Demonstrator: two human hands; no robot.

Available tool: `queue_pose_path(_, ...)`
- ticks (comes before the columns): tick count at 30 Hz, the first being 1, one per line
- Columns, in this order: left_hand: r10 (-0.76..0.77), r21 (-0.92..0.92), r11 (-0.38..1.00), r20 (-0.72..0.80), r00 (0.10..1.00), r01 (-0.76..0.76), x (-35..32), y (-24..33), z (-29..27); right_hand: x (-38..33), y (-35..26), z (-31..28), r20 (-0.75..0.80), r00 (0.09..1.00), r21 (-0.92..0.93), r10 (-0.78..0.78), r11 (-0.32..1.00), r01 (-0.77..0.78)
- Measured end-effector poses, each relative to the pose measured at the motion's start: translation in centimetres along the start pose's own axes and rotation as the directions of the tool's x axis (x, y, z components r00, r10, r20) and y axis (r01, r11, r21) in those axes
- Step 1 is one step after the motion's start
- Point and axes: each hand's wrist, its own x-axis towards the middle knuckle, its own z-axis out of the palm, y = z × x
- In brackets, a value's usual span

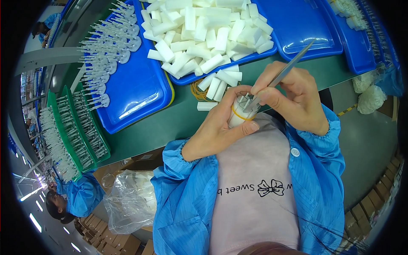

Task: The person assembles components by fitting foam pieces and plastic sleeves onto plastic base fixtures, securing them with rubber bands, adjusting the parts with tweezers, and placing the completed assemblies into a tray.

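Note:
My left hand point(212, 134) is wrapped round a short white cylindrical bundle point(236, 120), held in front of my chest. A yellow rubber band point(243, 116) circles the bundle, and thin dividers or slots show at its top end. In my right hand point(299, 97) is a pair of metal tweezers point(290, 66), pinched between thumb and fingers. Their tips point down to the bundle's top; whether they grip anything there I cannot tell. Just beyond my left hand, several white foam blocks point(219, 88) lie on the green table beside loose yellow rubber bands point(197, 90).
A heap of white foam blocks point(208, 32) fills a blue tray at the back. Left of it, another blue tray point(134, 100) carries thin-stemmed white parts, near green racks point(63, 127). An empty-looking blue tray point(304, 25) stands at back right. A clear plastic bag point(129, 204) sits below the table edge.

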Motion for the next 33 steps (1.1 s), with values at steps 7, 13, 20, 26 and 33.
queue_pose_path(7, 0.021, -0.153, 0.988, -0.022, 1.000, -0.025, 0.3, -0.7, 0.0, -0.5, 0.6, 0.7, -0.017, 0.990, -0.258, -0.138, 0.958, 0.129)
queue_pose_path(13, -0.054, -0.148, 0.987, 0.054, 0.997, 0.061, 0.0, 0.2, -0.1, -0.5, 0.5, 0.1, -0.108, 0.993, 0.198, 0.037, 0.980, -0.015)
queue_pose_path(20, -0.029, -0.079, 0.996, 0.060, 0.998, 0.034, -0.1, 0.5, -0.3, 0.2, -0.2, -0.6, 0.034, 0.999, 0.148, 0.030, 0.988, -0.035)
queue_pose_path(26, 0.046, 0.125, 0.991, 0.011, 0.999, -0.047, -0.1, 0.6, -0.6, 0.7, -0.3, -0.3, 0.015, 0.997, 0.222, 0.071, 0.972, -0.073)
queue_pose_path(33, 0.094, 0.106, 0.990, -0.001, 0.996, -0.093, 0.1, 0.0, -0.7, 0.7, -0.6, 0.2, 0.088, 0.990, -0.184, -0.109, 0.975, 0.124)
